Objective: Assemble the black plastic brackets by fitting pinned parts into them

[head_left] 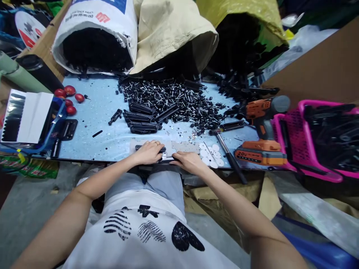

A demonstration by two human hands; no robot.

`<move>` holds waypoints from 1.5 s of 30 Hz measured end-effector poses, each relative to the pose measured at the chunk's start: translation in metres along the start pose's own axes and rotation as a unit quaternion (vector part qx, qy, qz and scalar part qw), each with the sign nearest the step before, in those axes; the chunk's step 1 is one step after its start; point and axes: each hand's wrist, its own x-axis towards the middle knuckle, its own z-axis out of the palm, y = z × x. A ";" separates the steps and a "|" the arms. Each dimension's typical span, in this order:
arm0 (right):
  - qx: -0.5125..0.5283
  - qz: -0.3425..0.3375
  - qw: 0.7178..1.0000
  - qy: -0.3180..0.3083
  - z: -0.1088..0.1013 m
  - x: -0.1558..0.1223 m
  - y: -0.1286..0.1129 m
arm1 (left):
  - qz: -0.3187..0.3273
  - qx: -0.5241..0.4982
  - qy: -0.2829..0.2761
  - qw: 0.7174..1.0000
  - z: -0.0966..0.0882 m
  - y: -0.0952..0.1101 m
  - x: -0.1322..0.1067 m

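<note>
At the table's front edge, my left hand [150,152] lies closed over a black plastic part [138,147], whose ends show on both sides of the fingers. The part rests on a flat grey metal plate [168,144]. My right hand [186,160] is just to the right, thumb and fingers drawn together near a dark piece by the edge; what they pinch is hidden. White round discs [209,154] lie right of my right hand. Small metal bits [192,137] are scattered just behind the plate.
A heap of black-headed pins [174,101] and stacked black parts [143,121] lie behind my hands. Right are a hammer [228,153], an orange cordless drill [260,130] and a pink basket [303,123]. Open sacks [174,33] stand behind; a blue basket [57,123] is left.
</note>
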 end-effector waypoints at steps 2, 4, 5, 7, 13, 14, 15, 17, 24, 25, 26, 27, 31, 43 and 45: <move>-0.011 0.020 1.000 0.007 0.001 0.000 -0.008 | 0.005 0.004 0.005 1.000 0.000 0.003 0.001; -0.027 0.038 0.998 0.030 -0.004 -0.001 -0.017 | 0.004 -0.002 0.021 1.000 0.000 0.003 -0.001; -0.036 0.043 0.998 0.042 -0.009 -0.002 -0.020 | 0.001 -0.009 0.033 0.999 0.001 0.002 -0.002; -0.057 0.047 0.995 0.063 -0.019 -0.004 -0.027 | -0.003 -0.025 0.061 0.998 0.003 0.000 -0.006; -0.086 0.007 0.993 0.081 -0.040 -0.002 -0.031 | 0.013 -0.042 0.125 0.991 0.012 -0.005 -0.015; -0.088 0.002 0.993 0.080 -0.041 -0.001 -0.030 | 0.015 -0.043 0.133 0.990 0.013 -0.006 -0.015; -0.089 -0.001 0.993 0.080 -0.042 -0.001 -0.029 | 0.015 -0.044 0.140 0.989 0.013 -0.006 -0.015; -0.089 -0.004 0.993 0.082 -0.042 -0.001 -0.027 | 0.011 -0.046 0.145 0.988 0.012 -0.006 -0.015; -0.006 -0.045 0.999 0.023 -0.046 0.022 0.008 | -0.033 -0.017 0.102 0.994 0.019 0.006 -0.003; 0.005 -0.045 0.998 0.033 -0.051 0.033 0.017 | -0.037 -0.004 0.096 0.995 0.021 0.008 0.001; 0.007 -0.033 0.998 0.060 -0.057 0.047 0.026 | -0.035 0.010 0.098 0.994 0.022 0.009 0.006; -0.002 -0.014 0.995 0.098 -0.062 0.062 0.035 | -0.027 0.024 0.113 0.993 0.019 0.009 0.010; -0.061 0.035 0.978 0.198 -0.069 0.126 0.064 | 0.041 0.064 0.282 0.956 -0.026 0.012 0.023; -0.008 0.265 0.937 0.229 -0.056 0.076 0.163 | -0.116 0.040 0.314 0.941 -0.097 -0.070 0.085; -0.001 0.289 0.930 0.225 -0.051 0.067 0.176 | -0.191 0.068 0.214 0.956 -0.084 -0.089 0.110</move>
